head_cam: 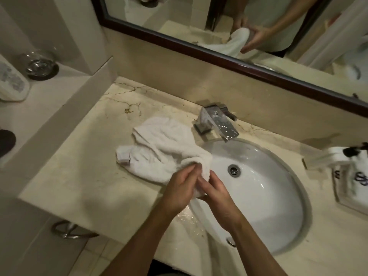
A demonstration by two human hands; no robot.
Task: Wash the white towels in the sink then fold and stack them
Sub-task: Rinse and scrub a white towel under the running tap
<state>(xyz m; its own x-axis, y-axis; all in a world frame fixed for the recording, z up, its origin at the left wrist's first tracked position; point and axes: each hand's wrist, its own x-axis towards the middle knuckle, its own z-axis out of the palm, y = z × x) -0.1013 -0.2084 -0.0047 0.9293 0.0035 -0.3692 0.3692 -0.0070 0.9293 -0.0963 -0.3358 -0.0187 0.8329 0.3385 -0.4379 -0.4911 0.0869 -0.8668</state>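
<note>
A crumpled white towel [159, 146] lies on the marble counter left of the white oval sink [264, 196], one end bunched over the basin's left rim. My left hand [180, 188] and my right hand [216, 193] are pressed together around that bunched end and grip it between them. The sink bowl holds no towel; its drain [234, 170] is open to view. A chrome faucet [218, 122] stands behind the basin with no water running.
Water drops [189, 216] lie on the counter at the sink's front left. A tray with white packets [356, 184] sits at the right. A glass on a dark coaster [40, 65] and a white pouch [12, 82] stand on the left ledge. A mirror [239, 26] hangs behind.
</note>
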